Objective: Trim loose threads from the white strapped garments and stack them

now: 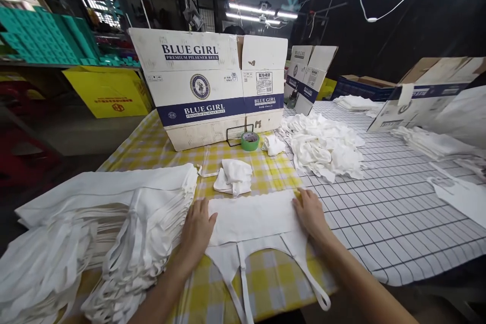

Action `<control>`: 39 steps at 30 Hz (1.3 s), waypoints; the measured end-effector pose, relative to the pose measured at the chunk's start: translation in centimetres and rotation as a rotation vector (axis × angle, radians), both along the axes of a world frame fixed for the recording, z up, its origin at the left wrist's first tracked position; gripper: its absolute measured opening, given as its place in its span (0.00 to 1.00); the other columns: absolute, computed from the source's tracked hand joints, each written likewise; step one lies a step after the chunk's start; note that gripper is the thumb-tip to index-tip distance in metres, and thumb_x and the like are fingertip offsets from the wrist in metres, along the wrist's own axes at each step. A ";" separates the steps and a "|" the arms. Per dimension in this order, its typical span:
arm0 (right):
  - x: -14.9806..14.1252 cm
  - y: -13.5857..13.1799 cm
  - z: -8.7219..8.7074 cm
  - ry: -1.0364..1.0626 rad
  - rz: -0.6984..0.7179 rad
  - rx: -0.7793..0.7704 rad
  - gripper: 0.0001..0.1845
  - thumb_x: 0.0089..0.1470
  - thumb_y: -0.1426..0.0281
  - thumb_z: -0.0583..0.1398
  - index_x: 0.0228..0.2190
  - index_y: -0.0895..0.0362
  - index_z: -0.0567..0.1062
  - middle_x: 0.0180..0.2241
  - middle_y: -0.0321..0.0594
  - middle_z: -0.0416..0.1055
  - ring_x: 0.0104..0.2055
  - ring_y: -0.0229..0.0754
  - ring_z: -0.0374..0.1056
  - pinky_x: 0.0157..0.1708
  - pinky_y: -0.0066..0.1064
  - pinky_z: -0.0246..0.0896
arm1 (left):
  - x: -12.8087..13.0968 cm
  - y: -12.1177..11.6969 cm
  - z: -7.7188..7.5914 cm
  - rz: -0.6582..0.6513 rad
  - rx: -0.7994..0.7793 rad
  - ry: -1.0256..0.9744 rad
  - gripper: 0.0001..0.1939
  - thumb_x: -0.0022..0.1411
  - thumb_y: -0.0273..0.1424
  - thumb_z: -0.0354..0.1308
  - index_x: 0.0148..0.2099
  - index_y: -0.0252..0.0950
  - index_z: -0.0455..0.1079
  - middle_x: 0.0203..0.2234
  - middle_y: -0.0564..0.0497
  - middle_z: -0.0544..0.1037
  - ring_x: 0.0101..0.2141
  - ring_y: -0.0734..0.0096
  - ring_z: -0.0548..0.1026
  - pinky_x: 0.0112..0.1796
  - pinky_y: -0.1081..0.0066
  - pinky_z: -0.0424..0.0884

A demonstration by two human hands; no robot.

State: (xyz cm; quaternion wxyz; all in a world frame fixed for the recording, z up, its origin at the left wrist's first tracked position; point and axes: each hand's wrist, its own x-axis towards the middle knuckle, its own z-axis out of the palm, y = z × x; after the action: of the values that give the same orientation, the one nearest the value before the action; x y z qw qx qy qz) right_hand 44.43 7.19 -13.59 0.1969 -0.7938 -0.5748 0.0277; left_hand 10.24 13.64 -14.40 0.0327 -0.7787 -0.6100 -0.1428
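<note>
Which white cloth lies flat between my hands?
The strapped piece, its side edges at your left hand and right hand; the folded bundle lies beyond it, the stack left, the heap right.

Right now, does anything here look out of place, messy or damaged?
Mainly the white fabric heap on the grid-patterned cloth: it lies crumpled and jumbled, while the garment on the yellow-checked cloth is spread flat. The large beer carton also looks worn, with a brown mark near its top.

Lone head view, near table point(379, 207), facing forward and down.
</note>
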 end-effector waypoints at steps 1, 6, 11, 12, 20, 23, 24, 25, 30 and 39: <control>0.1 0.5 0.3 0.042 -0.064 -0.029 0.22 0.55 0.62 0.50 0.48 0.60 0.65 0.47 0.51 0.66 0.50 0.52 0.60 0.47 0.39 0.51 | 0.5 0.3 0.5 0.048 -0.018 0.012 0.20 0.59 0.35 0.50 0.50 0.27 0.63 0.44 0.38 0.70 0.46 0.56 0.68 0.47 0.63 0.63; 0.3 3.2 1.1 0.242 -0.107 -0.205 0.09 0.44 0.64 0.59 0.25 0.57 0.67 0.26 0.40 0.68 0.29 0.43 0.64 0.28 0.31 0.52 | 1.7 2.1 2.4 0.204 -0.233 -0.071 0.20 0.53 0.41 0.55 0.39 0.28 0.66 0.37 0.36 0.71 0.37 0.54 0.71 0.35 0.65 0.65; 0.4 3.8 1.9 0.437 -0.033 -0.214 0.09 0.39 0.72 0.58 0.19 0.55 0.60 0.20 0.33 0.62 0.23 0.36 0.57 0.21 0.27 0.43 | 0.7 3.6 3.1 0.023 -0.394 -0.244 0.11 0.46 0.35 0.58 0.20 0.36 0.60 0.20 0.51 0.69 0.26 0.65 0.69 0.26 0.72 0.58; 0.4 3.6 2.2 0.483 -0.018 -0.214 0.08 0.39 0.72 0.58 0.19 0.55 0.60 0.21 0.33 0.62 0.23 0.35 0.56 0.20 0.27 0.43 | 0.7 3.6 3.1 0.009 -0.386 -0.263 0.11 0.45 0.33 0.58 0.19 0.36 0.59 0.18 0.53 0.67 0.25 0.67 0.68 0.25 0.72 0.56; 1.1 0.9 7.8 0.950 0.246 -0.221 0.14 0.45 0.61 0.61 0.30 0.59 0.72 0.32 0.41 0.73 0.35 0.43 0.68 0.32 0.30 0.62 | 0.4 2.1 6.3 -0.153 -0.417 -0.707 0.11 0.50 0.36 0.56 0.33 0.33 0.68 0.25 0.53 0.74 0.27 0.70 0.71 0.27 0.74 0.65; 1.4 0.1 11.5 1.090 0.319 0.042 0.17 0.45 0.59 0.62 0.34 0.59 0.73 0.35 0.42 0.73 0.39 0.45 0.67 0.38 0.34 0.63 | -0.3 1.6 10.8 -0.186 -0.376 -0.989 0.18 0.51 0.40 0.58 0.37 0.31 0.71 0.28 0.49 0.75 0.28 0.67 0.72 0.28 0.72 0.68; 1.6 -0.2 12.7 1.077 0.336 0.141 0.16 0.46 0.60 0.63 0.34 0.58 0.73 0.34 0.41 0.72 0.38 0.44 0.67 0.38 0.34 0.62 | -0.6 1.3 12.4 -0.207 -0.296 -1.014 0.17 0.51 0.41 0.59 0.37 0.31 0.71 0.28 0.50 0.75 0.29 0.67 0.72 0.29 0.72 0.68; 1.8 -0.6 13.7 1.042 0.360 0.228 0.15 0.47 0.60 0.62 0.34 0.57 0.73 0.34 0.40 0.71 0.37 0.43 0.66 0.37 0.33 0.62 | -1.0 0.9 13.8 -0.252 -0.202 -1.007 0.16 0.52 0.40 0.58 0.37 0.32 0.72 0.29 0.50 0.75 0.31 0.67 0.72 0.32 0.72 0.69; 2.7 -3.5 14.2 0.690 0.513 0.291 0.06 0.50 0.64 0.61 0.30 0.54 0.73 0.32 0.39 0.68 0.36 0.42 0.64 0.36 0.33 0.61 | -3.2 -2.8 14.3 -0.568 -0.017 -0.698 0.14 0.56 0.27 0.55 0.45 0.40 0.73 0.44 0.49 0.72 0.48 0.64 0.69 0.50 0.66 0.64; 1.9 -11.0 1.2 0.321 0.556 0.008 0.13 0.51 0.75 0.53 0.32 0.51 0.76 0.43 0.41 0.71 0.50 0.49 0.61 0.49 0.44 0.59 | -6.1 -11.5 0.4 -0.776 -0.010 0.009 0.34 0.50 0.16 0.46 0.58 0.43 0.60 0.56 0.52 0.65 0.56 0.62 0.61 0.53 0.57 0.64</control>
State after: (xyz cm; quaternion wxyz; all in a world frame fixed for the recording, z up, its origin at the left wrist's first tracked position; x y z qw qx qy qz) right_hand 46.28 -3.78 -12.38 0.2730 -0.5911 -0.7313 0.2029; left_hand 4.17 2.12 -14.01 -0.0250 -0.9523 -0.2707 -0.1382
